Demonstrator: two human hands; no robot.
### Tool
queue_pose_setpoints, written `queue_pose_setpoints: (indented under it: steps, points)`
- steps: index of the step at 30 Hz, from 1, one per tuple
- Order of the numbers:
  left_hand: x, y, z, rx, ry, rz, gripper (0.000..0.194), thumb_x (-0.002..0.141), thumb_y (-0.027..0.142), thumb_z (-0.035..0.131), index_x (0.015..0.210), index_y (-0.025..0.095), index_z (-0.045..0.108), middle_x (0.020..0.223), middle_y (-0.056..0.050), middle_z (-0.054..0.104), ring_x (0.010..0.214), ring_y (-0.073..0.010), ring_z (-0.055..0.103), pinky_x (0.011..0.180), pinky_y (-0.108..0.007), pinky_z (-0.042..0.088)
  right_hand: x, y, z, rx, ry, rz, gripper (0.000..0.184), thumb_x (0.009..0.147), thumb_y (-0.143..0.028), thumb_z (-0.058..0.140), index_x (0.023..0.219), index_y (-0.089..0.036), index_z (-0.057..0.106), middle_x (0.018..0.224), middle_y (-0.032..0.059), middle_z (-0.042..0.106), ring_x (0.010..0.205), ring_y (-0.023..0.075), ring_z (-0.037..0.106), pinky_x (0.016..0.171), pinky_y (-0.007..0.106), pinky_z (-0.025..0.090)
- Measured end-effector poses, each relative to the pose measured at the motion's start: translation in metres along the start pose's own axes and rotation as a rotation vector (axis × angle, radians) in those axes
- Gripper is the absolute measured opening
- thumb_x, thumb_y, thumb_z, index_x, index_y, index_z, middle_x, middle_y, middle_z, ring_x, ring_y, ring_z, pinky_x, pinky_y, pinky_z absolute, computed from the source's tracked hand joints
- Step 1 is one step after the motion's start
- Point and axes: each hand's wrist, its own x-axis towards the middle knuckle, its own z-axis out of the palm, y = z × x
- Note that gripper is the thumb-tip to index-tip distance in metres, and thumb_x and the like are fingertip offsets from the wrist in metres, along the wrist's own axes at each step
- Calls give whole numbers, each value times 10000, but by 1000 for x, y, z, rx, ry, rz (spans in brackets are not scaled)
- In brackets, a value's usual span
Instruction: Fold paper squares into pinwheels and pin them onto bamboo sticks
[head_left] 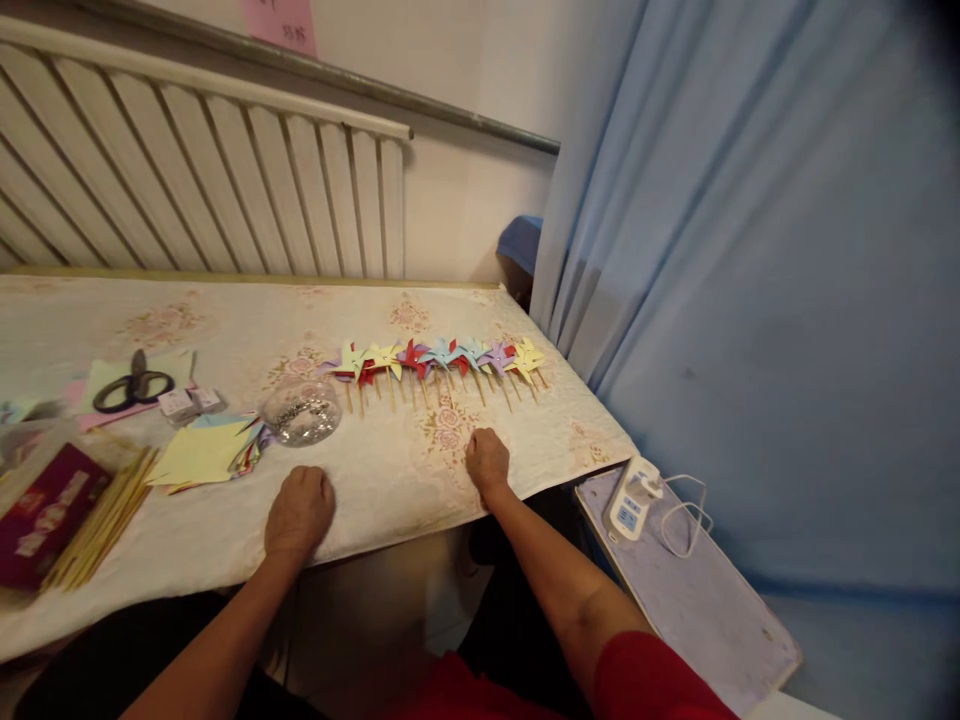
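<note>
Red sleeve (pixel 651 682) foremost, left hand (pixel 301 508) and right hand (pixel 488 462) rest in fists, clear dish (pixel 303 438) holding silvery bits (pixel 309 414)

Person in red top (pixel 450 690) and black legwear (pixel 517 630), arms uncovered below the sleeve.
Top: plain solid red, only a small strip of the front visible at bottom edge; right sleeve (pixel 652 680) short, same red, ends near the elbow. Left sleeve out of frame. Legwear: plain black, matte, visible on both sides of the top, too dark to tell seams or folds. Right forearm (pixel 555 575) bare, narrow at wrist, widening to the elbow, which shows a crease. Left forearm (pixel 217 630) bare, same taper, cut off by bottom edge. Left hand (pixel 300 510) and right hand (pixel 487 462) ungloved, knuckles rounded, finer detail blurred.
</note>
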Motion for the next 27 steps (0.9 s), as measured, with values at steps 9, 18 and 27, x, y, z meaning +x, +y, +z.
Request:
queue_pose_setpoints:
  steps: [9, 18, 27]
  points:
    - [-1, 4, -4, 2, -27, -20, 191, 925, 227, 394, 815, 204, 549, 904, -113, 579, 917, -258, 569, 824, -367, 451, -1, 2, 4, -12, 25, -9, 135, 948, -195, 504, 874, -185, 617, 905, 52, 624, 804, 166, 538, 687, 278, 332]
    - [-1, 5, -6, -5, -51, -27, 197, 924, 211, 385, 816, 200, 549, 905, -117, 591, 936, -261, 575, 847, -370, 452, -2, 4, 6, -10, 37, -14, 135, 955, -199, 506, 870, -179, 609, 902, 43, 625, 806, 159, 530, 689, 280, 313]
    - [-4, 6, -7, -55, -57, -44, 188, 917, 190, 398, 830, 200, 564, 929, -121, 582, 961, -263, 566, 872, -381, 444, -4, 4, 6, -1, 41, -19, 152, 959, -195, 498, 872, -168, 619, 905, 48, 617, 797, 155, 512, 680, 275, 295]
